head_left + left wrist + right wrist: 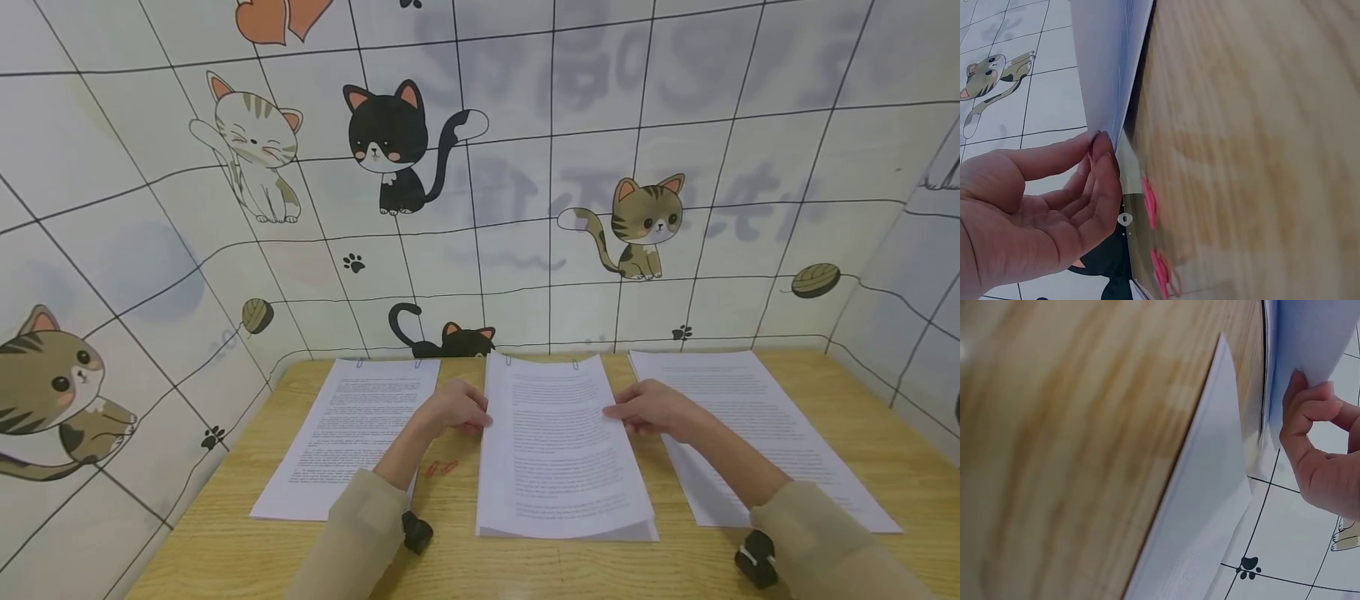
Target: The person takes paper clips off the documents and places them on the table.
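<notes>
A stack of printed paper [562,467] lies in the middle of the table, two paper clips [575,365] along its top edge. My left hand [456,407] pinches its left edge between thumb and fingers. On the opposite edge, my right hand [656,408] has its own pinch. The wrist views show the held sheets [1100,69] bent up at the sides, above the lower ones. Two red paper clips [449,467] lie loose left of this stack, below my left hand.
To the left lies another printed stack [337,442] with two clips at its top. A third stack [757,433], no clips visible, lies to the right, partly under my right forearm. A cat-patterned wall covering [517,275] rises behind the wooden table [202,542].
</notes>
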A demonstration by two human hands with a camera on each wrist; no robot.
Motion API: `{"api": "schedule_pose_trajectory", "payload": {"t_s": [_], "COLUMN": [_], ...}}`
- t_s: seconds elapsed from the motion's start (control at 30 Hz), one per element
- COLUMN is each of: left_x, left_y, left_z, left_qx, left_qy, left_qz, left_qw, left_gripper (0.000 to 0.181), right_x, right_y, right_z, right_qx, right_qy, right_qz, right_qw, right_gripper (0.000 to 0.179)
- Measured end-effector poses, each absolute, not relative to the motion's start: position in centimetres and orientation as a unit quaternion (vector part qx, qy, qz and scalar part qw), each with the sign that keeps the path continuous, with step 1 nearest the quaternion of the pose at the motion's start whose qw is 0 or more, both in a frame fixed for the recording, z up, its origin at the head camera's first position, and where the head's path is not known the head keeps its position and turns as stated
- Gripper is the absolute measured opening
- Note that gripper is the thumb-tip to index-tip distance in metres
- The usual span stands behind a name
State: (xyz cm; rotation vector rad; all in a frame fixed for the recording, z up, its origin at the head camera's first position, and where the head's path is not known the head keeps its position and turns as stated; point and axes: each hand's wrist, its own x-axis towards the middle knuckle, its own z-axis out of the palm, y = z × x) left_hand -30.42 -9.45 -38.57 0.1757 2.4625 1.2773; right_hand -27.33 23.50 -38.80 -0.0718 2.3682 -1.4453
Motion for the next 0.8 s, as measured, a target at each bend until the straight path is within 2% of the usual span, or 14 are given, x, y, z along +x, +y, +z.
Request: {"api": "schedule_pose_trajectory", "payload": {"t_s": [0.33,0.8], "left_x": [-30.1,-29.5], "left_y": [-9.9,-10.7], "left_z": [-38.8,-38.4], "left_qx": [0.073,0.087], "left_qy": [0.860,0.834], "left_qz": [0.479,0.532], "left_qw": [0.160,0.122], "left_gripper": [0.016,0.017], "right_x": [-26.8,-26.0], "right_y": [23.3,24.1], "right_z": [-38.5,-38.3], "right_qx": [-0.027,-0.043], "right_qy": [0.881,0.867], "right_qz": [-0.455,-0.490], "right_qw": [0.127,0.079], "right_gripper": [0.027,0.038]}}
